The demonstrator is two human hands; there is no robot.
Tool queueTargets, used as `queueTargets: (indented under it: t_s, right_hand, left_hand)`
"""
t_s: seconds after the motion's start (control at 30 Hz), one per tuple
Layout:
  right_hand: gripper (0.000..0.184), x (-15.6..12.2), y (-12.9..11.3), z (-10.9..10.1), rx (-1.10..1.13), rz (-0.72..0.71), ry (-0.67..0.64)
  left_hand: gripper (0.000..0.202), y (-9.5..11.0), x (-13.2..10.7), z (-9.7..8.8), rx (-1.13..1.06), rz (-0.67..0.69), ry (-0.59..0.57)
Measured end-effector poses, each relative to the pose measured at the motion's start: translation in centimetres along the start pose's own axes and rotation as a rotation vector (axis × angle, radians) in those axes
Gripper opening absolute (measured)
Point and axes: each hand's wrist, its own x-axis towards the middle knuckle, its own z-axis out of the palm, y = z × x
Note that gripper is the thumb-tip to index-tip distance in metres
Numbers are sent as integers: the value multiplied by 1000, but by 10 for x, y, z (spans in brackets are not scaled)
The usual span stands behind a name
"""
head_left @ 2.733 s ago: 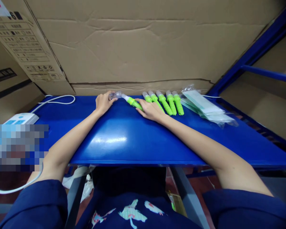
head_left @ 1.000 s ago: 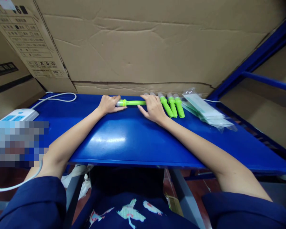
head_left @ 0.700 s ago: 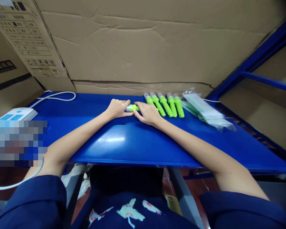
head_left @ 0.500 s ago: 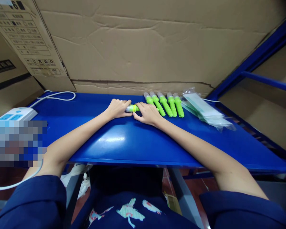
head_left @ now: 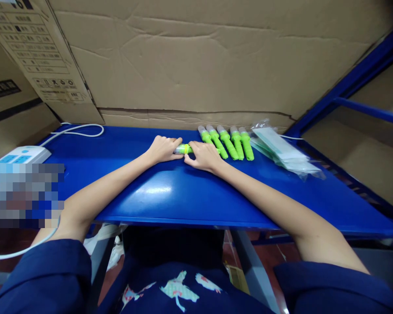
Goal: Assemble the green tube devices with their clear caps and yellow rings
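A bright green stick-shaped thing with a clear cap (head_left: 184, 149) lies crosswise between my hands over the blue table; its exact kind does not show. Closed around the clear end is my left hand (head_left: 163, 149). My right hand (head_left: 203, 154) wraps the green part, hiding most of it, and a green tip pokes out past the knuckles. Just right of that hand, several similar green sticks with clear caps (head_left: 237, 145) lie side by side, caps toward the back.
Clear plastic bags with pale flat sheets (head_left: 281, 146) lie at the right. A white power strip (head_left: 24, 155) and its looped cable (head_left: 88, 131) sit at the left. Cardboard (head_left: 196, 65) walls the back of the blue table (head_left: 190, 200). A blue metal frame (head_left: 367, 107) rises at the right.
Both hands keep their hold on the green stick. It and the hands have shifted very slightly to the right; the other sticks look unmoved.
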Motion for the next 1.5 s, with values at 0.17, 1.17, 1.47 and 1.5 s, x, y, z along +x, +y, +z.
queueTargets:
  t_s: [0.17,1.17,1.47,1.5]
  right_hand:
    - [42,0,2,0,19,-2,-7]
    - [33,5,60,20,308,-33,227]
    - [64,10,61,25,527,187,203]
    - [61,11,61,25,572,179,228]
  left_hand:
    - [50,-1,0,0,-3,1,4]
    - [56,-65,-6,11,-86,-167,161]
    - [58,-58,-3,11,-52,-105,210]
    - [58,-58,-2,12,-49,-112,214]
